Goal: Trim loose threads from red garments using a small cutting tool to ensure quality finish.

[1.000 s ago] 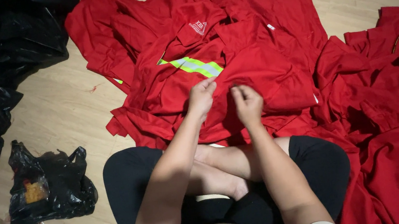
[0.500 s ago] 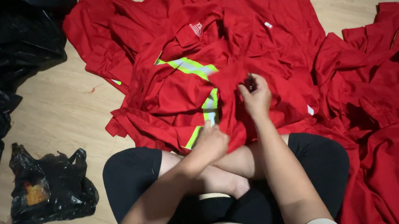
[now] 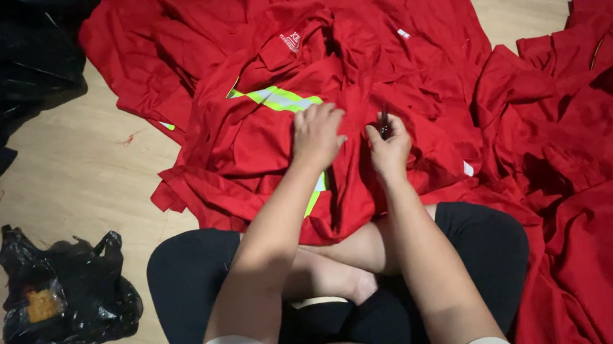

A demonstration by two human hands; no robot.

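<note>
Working partway through a heaped red work shirt at twelve o'clock of the lap: left hand pressing flat, fingers apart, right hand pinching small dark snips.

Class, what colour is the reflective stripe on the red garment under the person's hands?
Yellow-green with a silvery centre band, clearest in the head view.

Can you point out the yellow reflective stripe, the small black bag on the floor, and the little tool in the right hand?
yellow reflective stripe (image 3: 277, 98), head view, middle of the band.
small black bag (image 3: 69, 286), head view, crumpled front.
little dark tool (image 3: 384, 118), head view, tip above the fingers.
</note>
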